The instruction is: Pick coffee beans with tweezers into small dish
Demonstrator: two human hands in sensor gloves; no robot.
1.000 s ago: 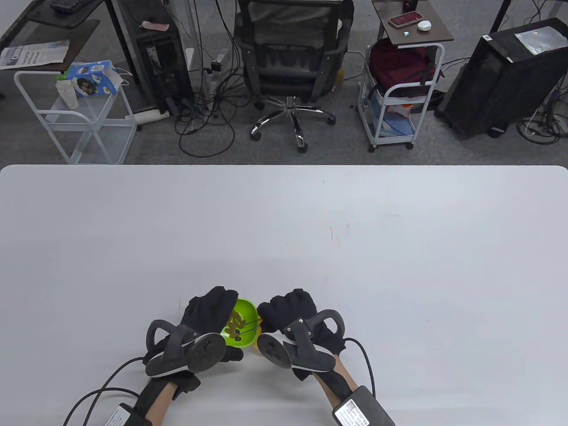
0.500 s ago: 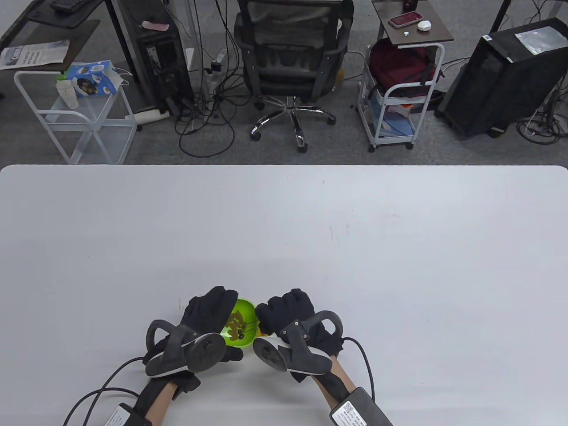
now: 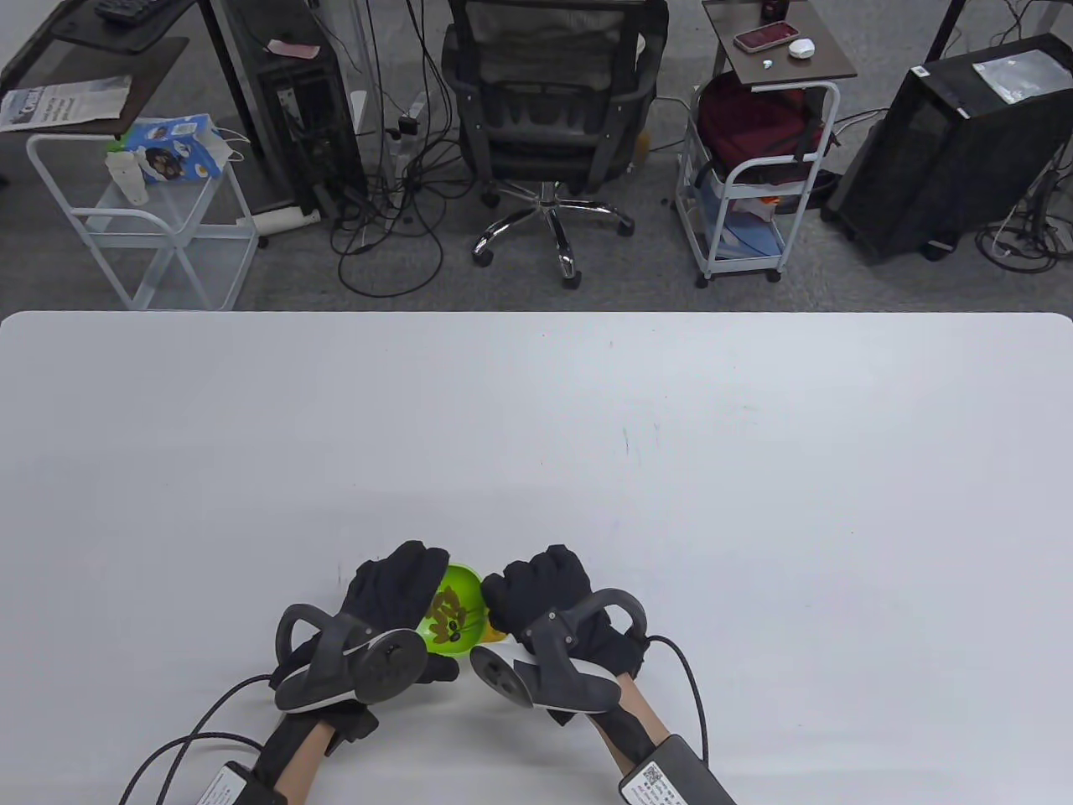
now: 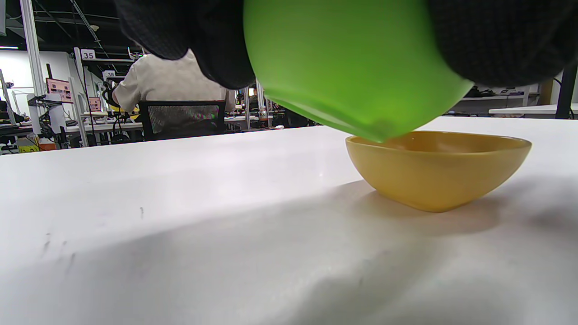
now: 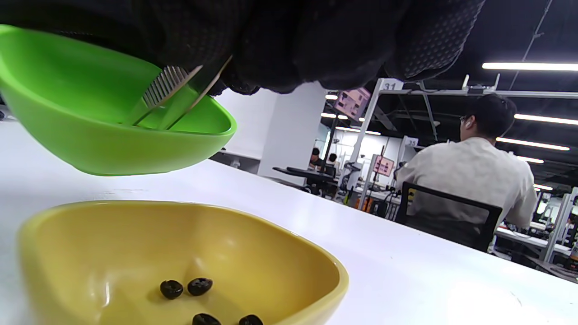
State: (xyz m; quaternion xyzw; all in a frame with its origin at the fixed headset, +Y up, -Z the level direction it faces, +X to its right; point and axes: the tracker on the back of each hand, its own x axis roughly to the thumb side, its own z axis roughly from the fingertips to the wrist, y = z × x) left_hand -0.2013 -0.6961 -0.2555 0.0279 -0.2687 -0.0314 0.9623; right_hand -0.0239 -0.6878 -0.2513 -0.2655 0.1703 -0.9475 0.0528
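Left hand (image 3: 394, 587) wrapped around green bowl (image 3: 457, 616), gripping it off the table and tilted above yellow dish (image 4: 435, 169); gloved fingers (image 4: 212, 40) curled over the bowl's outer wall in the left wrist view. Right hand (image 3: 545, 595) just beside it on the right, pinching tweezers (image 5: 169, 97), prongs angled down into the green bowl, tips hidden behind its rim; whether a bean sits between them cannot be told. Brown coffee beans (image 3: 448, 608) heaped inside the green bowl in the table view. Yellow dish resting flat on white table (image 3: 587, 436), directly under the green bowl's lower edge, only a sliver of it peeking out between the hands from above. Four dark beans (image 5: 187, 286) lying on the dish's floor in the right wrist view, two side by side, two more at the bottom edge. Trackers (image 3: 369, 667) strapped to both hands, cables trailing toward the near table edge. Beyond the far edge: office chair (image 3: 549, 101), white wire cart (image 3: 147, 218), rolling side table (image 3: 759, 159) with a phone on top, black computer tower (image 3: 956, 142).
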